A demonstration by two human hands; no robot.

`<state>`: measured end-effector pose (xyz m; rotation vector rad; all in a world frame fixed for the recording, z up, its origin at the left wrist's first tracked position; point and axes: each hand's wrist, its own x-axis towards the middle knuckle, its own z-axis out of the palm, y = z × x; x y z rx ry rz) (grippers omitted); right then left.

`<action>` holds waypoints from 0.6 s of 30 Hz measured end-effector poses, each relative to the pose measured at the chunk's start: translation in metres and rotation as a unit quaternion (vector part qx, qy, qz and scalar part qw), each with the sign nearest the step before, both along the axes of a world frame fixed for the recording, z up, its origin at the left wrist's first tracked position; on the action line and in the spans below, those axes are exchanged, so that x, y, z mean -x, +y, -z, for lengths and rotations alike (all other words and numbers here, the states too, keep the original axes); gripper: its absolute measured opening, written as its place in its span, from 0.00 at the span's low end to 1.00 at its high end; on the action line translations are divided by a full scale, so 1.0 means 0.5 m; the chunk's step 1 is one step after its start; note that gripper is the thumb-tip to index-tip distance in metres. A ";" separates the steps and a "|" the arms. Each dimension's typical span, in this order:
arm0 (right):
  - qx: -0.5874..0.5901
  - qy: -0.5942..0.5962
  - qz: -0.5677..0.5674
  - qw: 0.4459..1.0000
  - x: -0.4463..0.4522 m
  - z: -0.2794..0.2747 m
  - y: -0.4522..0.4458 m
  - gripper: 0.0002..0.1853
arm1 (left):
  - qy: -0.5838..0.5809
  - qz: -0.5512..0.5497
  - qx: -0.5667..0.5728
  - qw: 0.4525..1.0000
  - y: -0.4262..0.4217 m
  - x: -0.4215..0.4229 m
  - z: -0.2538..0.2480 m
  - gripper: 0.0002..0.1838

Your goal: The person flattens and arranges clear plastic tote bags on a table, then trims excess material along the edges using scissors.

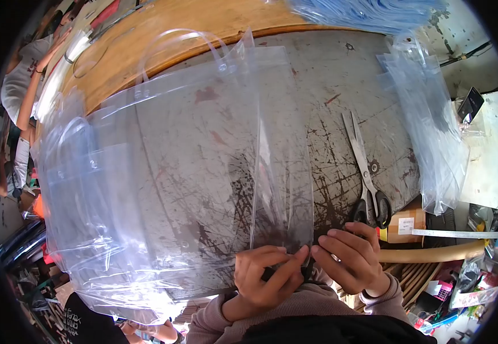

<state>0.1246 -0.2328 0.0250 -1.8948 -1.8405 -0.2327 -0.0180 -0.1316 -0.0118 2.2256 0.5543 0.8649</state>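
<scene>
A clear plastic bag (203, 132) with a looped handle lies flat on the scratched grey table (340, 74). At its lower right corner, near the table's front edge, my left hand (269, 275) has its fingers curled together. Close beside it on the right is my right hand (349, 258), fingers bent and bunched; the fingertips of both hands almost meet. What they pinch, if anything, is too small to name. Metal scissors (363, 166) with black handles lie just beyond my right hand, blades pointing away.
Piles of clear bags lie at the left (88, 212) and right (426, 120). Blue-tinted plastic (369, 12) is heaped at the back beside a wooden board (128, 46). A phone (471, 105) lies far right. Other people are at the left and lower left.
</scene>
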 end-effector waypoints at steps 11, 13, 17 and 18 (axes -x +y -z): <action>0.020 -0.101 -0.045 0.994 -0.013 -0.005 0.007 0.07 | -0.004 0.004 -0.011 1.000 -0.003 0.000 0.006 0.19; 0.017 -0.100 -0.043 0.994 -0.012 -0.002 0.009 0.07 | -0.004 0.005 -0.008 1.000 -0.001 0.001 0.007 0.19; 0.013 -0.103 -0.044 0.994 -0.015 -0.005 0.013 0.07 | 0.001 -0.007 0.016 1.000 -0.004 0.002 0.006 0.16; 0.013 -0.104 -0.044 0.994 -0.016 -0.004 0.013 0.07 | 0.000 -0.007 0.016 1.000 -0.006 0.000 0.005 0.16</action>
